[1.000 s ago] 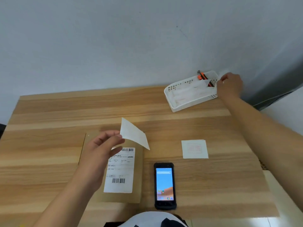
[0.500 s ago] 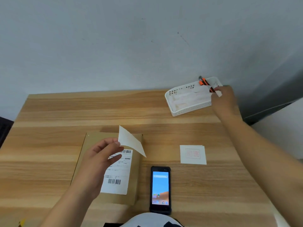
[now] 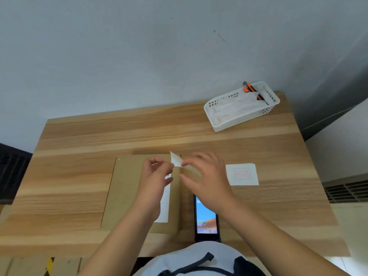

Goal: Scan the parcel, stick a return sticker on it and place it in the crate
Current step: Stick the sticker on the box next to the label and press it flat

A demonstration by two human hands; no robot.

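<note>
We see the left hand (image 3: 154, 180) and the right hand (image 3: 207, 180) meeting above the flat brown cardboard parcel (image 3: 127, 188), both pinching the small white paper sticker (image 3: 176, 159) between fingertips. The parcel lies on the light wooden table (image 3: 79, 136), its white shipping label (image 3: 165, 206) partly covered by the left hand. Just right of the parcel lies the black handheld scanner (image 3: 206, 218), screen lit. A white sticker sheet (image 3: 242, 174) and a white perforated plastic basket (image 3: 242, 108) sit farther right.

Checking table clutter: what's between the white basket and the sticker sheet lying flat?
Head view: only bare table between the white basket and the sticker sheet.
</note>
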